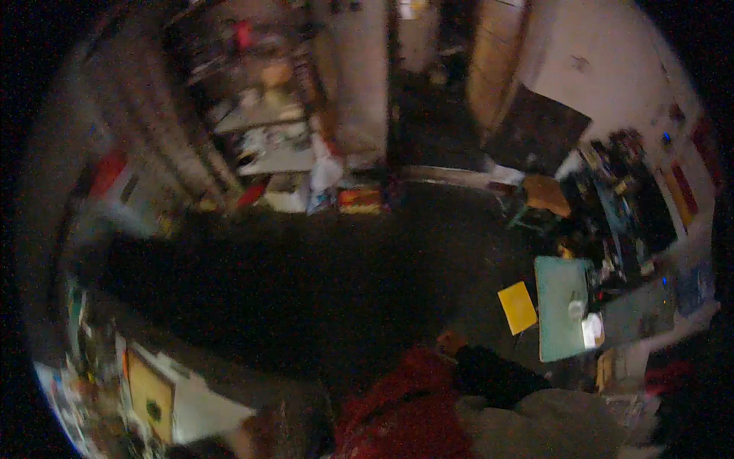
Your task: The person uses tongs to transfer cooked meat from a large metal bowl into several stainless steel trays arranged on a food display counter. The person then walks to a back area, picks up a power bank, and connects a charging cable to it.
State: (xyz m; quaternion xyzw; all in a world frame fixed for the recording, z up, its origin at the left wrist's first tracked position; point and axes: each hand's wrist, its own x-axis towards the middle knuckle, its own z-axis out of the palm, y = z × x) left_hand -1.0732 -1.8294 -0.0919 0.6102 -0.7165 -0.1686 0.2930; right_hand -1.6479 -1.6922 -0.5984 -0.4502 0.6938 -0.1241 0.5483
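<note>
My right hand (452,342), below a dark sleeve (499,370), is bent in front of my body. It sits at the upper edge of red cloth (404,401), seemingly touching it. Blur and poor light hide the fingers, and whether they grip the cloth is unclear. Nearest to the hand on the right is a flat yellow sheet or folder (518,308). Beyond that lies a pale green panel or tabletop (559,310) with a bright white object (592,330) at its edge. My left hand cannot be made out in view.
Dark floor (344,275) stretches ahead. Cluttered shelves (264,115) stand at the far left, with a red and yellow box (359,201) beside them. A doorway (433,115) opens at the back. Several dark items (619,201) crowd the right. A framed yellowish panel (149,396) is at lower left.
</note>
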